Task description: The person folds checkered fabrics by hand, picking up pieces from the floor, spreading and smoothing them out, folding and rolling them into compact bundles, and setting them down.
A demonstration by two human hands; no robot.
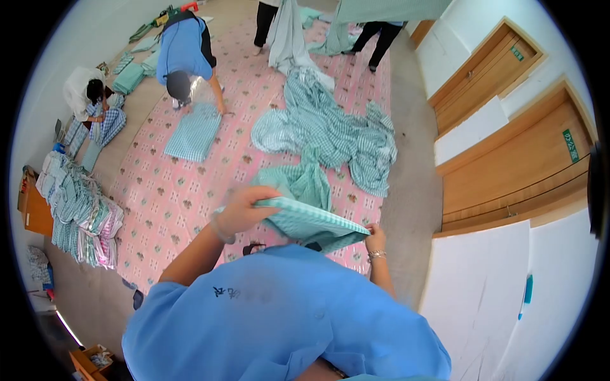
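1. Across the floor ran the pink patterned sheet (152,209), the broad pitch for everything here, and over its near end, toward the right edge, came the action.

2. Along that right edge sprawled the heap of checked cloth (330,127), rumpled, all creases and loose ends. Trouble was possible there: a trailing fold of it might have caught on anything lowered nearby.

3. Just beyond the hands lay a pale green cloth (305,184), crumpled and partly covered from view. Whether it joined the piece being held, nobody could tell from this angle; if it did, a sharp lift might have dragged it along.

4. Up above the sheet's near end, strung between two hands, was the held cloth (311,219)! One slack grip and a corner could have dropped, letting the layers slide out of line. And the look of it: fine teal-and-white check, long upper edge drawn fairly straight, sloping down to the right, with a darker green underside in shadow.

5. On the left end, the left hand (249,206) had fingers and thumb closed over the fabric, a good fistful, slightly blurred.

6. At the far corner, the right hand (375,239) pinched by the fingertips, the slimmer hold of the two and, arguably, the likelier to slip.
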